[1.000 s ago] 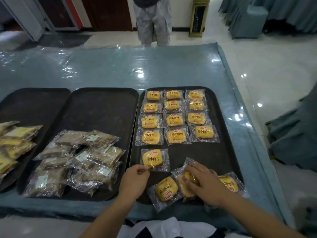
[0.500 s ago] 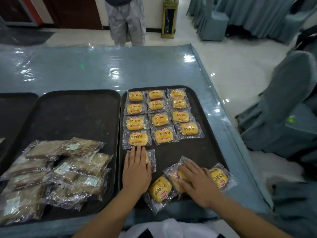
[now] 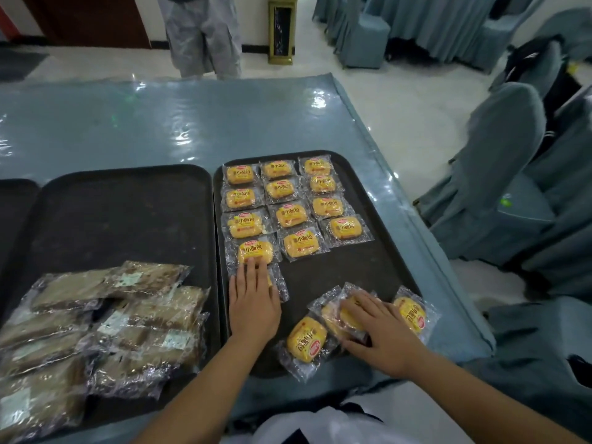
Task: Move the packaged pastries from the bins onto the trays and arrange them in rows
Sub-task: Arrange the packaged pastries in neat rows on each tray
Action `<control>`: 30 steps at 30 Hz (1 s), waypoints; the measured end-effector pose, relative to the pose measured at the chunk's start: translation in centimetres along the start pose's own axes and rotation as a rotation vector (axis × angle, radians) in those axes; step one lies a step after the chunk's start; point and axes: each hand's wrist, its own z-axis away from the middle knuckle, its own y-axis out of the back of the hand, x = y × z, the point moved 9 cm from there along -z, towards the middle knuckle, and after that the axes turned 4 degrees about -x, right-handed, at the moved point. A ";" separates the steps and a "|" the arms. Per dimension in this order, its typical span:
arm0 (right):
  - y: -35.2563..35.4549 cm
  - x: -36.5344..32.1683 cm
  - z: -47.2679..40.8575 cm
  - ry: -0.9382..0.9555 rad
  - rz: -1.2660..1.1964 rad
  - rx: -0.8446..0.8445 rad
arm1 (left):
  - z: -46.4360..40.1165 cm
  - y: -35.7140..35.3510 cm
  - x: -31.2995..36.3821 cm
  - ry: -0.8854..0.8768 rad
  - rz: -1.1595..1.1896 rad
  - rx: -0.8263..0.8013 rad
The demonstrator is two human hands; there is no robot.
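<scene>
since a second ago the left hand (image 3: pixel 254 301) has gone from pinching a yellow pastry pack (image 3: pixel 278 283) by its edge to lying flat on it with straight fingers, sliding it up under the left column of the right tray (image 3: pixel 389 248), starting a fifth row. the right hand (image 3: pixel 379 331) rests spread on loose packs (image 3: pixel 344 315) at that tray's near edge. left of it, brown packs (image 3: pixel 128 318) lie heaped on another tray; beyond, plastic-covered blue tablecloth (image 3: pixel 160 123), draped chairs.

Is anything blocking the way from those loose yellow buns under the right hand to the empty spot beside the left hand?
Nothing visible: the right tray is bare between the loose buns and that spot.
</scene>
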 end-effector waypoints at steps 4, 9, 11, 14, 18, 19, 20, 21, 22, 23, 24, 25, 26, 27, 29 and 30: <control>0.2 0.4 0.2 -0.041 0.012 0.008 | 1.8 2.2 1.7 -0.073 0.253 -0.022; 0.0 1.1 0.5 -0.099 -0.018 0.042 | 7.2 0.8 4.3 -0.238 0.390 -0.296; 0.1 1.2 0.3 -0.106 -0.036 0.066 | 8.3 -1.5 4.4 -0.251 0.299 -0.398; -0.1 1.4 -0.2 -0.096 -0.020 0.066 | 8.4 -2.6 4.2 -0.234 0.265 -0.382; 0.3 1.6 -0.8 -0.106 0.031 0.044 | 8.5 -2.4 3.7 -0.164 0.307 -0.388; 0.3 1.6 -0.9 -0.109 0.033 0.043 | 8.5 -2.4 3.4 -0.125 0.332 -0.395; 0.5 1.6 -1.0 -0.106 0.034 0.048 | 8.4 -2.2 3.0 -0.080 0.360 -0.402; 0.4 1.5 -1.0 -0.106 0.039 0.059 | 8.2 -2.2 2.5 -0.037 0.394 -0.424; 0.5 1.4 -1.0 -0.104 0.041 0.079 | 8.0 -2.1 2.1 0.008 0.435 -0.449; 0.7 1.3 -1.1 -0.094 0.044 0.111 | 7.8 -2.1 1.9 0.057 0.486 -0.469; 0.9 1.3 -1.1 -0.084 0.051 0.133 | 7.5 -2.0 1.8 0.108 0.544 -0.480; 1.1 1.3 -1.2 -0.076 0.056 0.138 | 7.4 -2.0 1.8 0.160 0.596 -0.483; 1.1 1.4 -1.2 -0.070 0.055 0.135 | 7.5 -1.8 1.9 0.204 0.630 -0.480; 1.2 1.4 -1.3 -0.061 0.052 0.139 | 7.5 -1.6 2.0 0.230 0.638 -0.472; 1.4 1.6 -1.4 -0.051 0.051 0.135 | 7.6 -1.5 2.6 0.239 0.592 -0.470; 1.6 1.7 -1.5 -0.045 0.054 0.121 | 7.7 -1.5 3.0 0.235 0.575 -0.482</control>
